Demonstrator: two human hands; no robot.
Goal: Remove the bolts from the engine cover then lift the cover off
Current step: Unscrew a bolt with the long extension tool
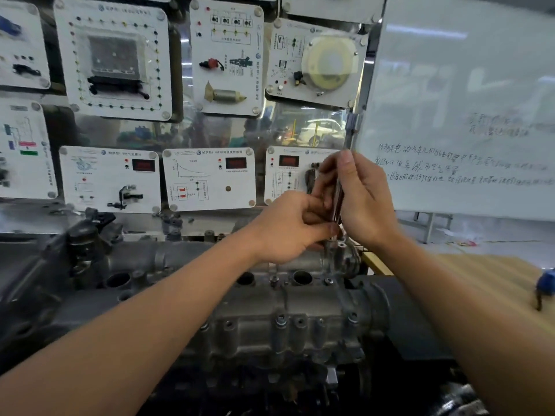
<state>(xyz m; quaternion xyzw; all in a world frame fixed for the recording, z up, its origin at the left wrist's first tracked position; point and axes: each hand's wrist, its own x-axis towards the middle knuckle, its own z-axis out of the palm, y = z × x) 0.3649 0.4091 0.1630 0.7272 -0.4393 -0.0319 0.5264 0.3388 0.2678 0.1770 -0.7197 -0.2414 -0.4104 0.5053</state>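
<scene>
A grey cast engine cover (255, 313) lies across the middle of the view, with bolts (281, 319) along its near edge and round plug holes behind. Above its far right end both hands meet around a slim dark upright tool (337, 202). My right hand (365, 199) grips the tool's upper part with thumb and fingers. Lower down, my left hand (292, 226) pinches the shaft, just above a bolt post (339, 247) on the cover. The tool's tip is hidden behind my fingers.
A wall of white training panels (207, 178) stands right behind the engine. A whiteboard (468, 115) with handwriting fills the upper right. To the right lies a wooden table (486, 274) with a blue-handled tool (545, 283) at its edge.
</scene>
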